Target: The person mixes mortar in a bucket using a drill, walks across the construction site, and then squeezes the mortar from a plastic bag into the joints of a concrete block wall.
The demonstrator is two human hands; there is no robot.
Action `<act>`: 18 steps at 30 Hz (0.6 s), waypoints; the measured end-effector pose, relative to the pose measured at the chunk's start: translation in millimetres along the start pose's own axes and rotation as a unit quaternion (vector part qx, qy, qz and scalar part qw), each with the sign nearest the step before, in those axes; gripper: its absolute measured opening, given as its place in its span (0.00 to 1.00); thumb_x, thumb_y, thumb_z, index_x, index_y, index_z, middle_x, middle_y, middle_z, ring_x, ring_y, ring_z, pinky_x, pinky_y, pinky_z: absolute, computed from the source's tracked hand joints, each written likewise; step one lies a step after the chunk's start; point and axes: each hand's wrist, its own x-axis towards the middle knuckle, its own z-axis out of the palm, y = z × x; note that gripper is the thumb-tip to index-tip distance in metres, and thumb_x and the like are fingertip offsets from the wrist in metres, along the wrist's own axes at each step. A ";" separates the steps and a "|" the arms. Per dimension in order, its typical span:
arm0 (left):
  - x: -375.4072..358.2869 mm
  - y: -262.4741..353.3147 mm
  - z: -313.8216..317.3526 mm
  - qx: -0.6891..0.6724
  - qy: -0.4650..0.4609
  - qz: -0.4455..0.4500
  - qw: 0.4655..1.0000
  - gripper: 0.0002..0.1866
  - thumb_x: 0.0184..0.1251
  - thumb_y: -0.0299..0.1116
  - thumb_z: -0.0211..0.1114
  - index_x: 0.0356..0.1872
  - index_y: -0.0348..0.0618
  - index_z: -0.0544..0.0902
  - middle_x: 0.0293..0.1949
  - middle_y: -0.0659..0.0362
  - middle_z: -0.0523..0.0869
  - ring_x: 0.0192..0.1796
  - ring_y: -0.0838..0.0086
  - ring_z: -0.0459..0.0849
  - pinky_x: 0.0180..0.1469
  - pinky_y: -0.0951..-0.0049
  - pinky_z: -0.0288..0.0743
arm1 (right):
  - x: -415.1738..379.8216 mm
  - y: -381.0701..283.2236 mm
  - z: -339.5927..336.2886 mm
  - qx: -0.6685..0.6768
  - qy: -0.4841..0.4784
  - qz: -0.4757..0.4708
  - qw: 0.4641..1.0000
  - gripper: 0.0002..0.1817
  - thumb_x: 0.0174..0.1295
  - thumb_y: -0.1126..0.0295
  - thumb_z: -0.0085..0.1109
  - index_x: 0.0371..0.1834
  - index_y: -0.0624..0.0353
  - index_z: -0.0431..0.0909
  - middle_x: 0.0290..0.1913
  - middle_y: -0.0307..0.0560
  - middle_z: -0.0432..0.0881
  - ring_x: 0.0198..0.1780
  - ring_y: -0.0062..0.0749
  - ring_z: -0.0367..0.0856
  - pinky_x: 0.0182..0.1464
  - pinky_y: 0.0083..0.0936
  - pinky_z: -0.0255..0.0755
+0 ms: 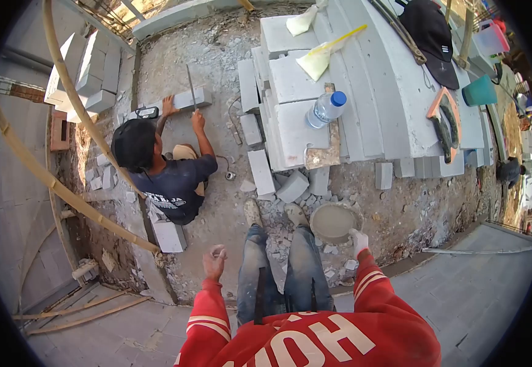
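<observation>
My right hand [359,243], whitish over the fingers, is closed at the near right rim of a round bucket [360,215] of wet grey mortar [333,221]. The bucket is beside my right boot [296,214], close to broken pieces of block. My left hand [214,262] hangs in front of my left thigh with its fingers curled in, and nothing shows in it. Past my feet, a stack of pale blocks [296,131] carries a water bottle [327,110] with a blue cap and a flat, mortar-stained tool [325,153].
A co-worker [171,165] crouches front left, holding a saw [191,85] against a block [201,96]. Curved bamboo poles [64,189] cross the left side. A trowel-like tool with an orange edge [443,125], a cap [431,40] and a teal cup [479,91] lie at right. Rubble covers the floor.
</observation>
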 end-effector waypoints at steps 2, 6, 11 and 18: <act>66.7 53.0 0.3 0.060 -0.005 0.091 0.994 0.13 0.64 0.30 0.64 0.45 0.33 0.84 0.32 0.56 0.87 0.35 0.74 0.87 0.39 0.74 0.81 | -26.0 -50.9 11.2 0.046 0.036 0.118 0.991 0.07 0.59 0.64 0.64 0.32 0.55 0.82 0.24 0.33 0.76 0.23 0.19 0.69 0.25 0.24 0.61; 165.3 226.4 36.4 -0.004 -0.049 0.197 0.979 0.12 0.69 0.30 0.63 0.48 0.36 0.83 0.35 0.60 0.86 0.37 0.80 0.84 0.39 0.82 0.75 | -23.2 -34.3 39.8 0.050 0.047 0.116 0.991 0.09 0.58 0.64 0.65 0.31 0.59 0.83 0.23 0.31 0.74 0.24 0.19 0.66 0.28 0.22 0.60; 251.5 390.1 101.5 -0.029 -0.109 0.311 0.944 0.23 0.68 0.44 0.64 0.59 0.42 0.79 0.49 0.53 0.85 0.49 0.71 0.85 0.51 0.71 0.77 | 23.7 17.1 61.4 0.056 0.017 0.152 0.987 0.10 0.57 0.65 0.68 0.35 0.61 0.83 0.27 0.33 0.80 0.27 0.18 0.71 0.29 0.22 0.64; 278.7 515.8 215.7 0.157 -0.129 0.480 0.854 0.39 0.61 0.59 0.66 0.68 0.44 0.72 0.63 0.46 0.77 0.65 0.58 0.76 0.64 0.59 0.71 | 45.9 58.3 98.3 -0.129 0.005 0.101 0.986 0.12 0.52 0.64 0.68 0.31 0.62 0.83 0.23 0.38 0.80 0.26 0.22 0.74 0.32 0.28 0.70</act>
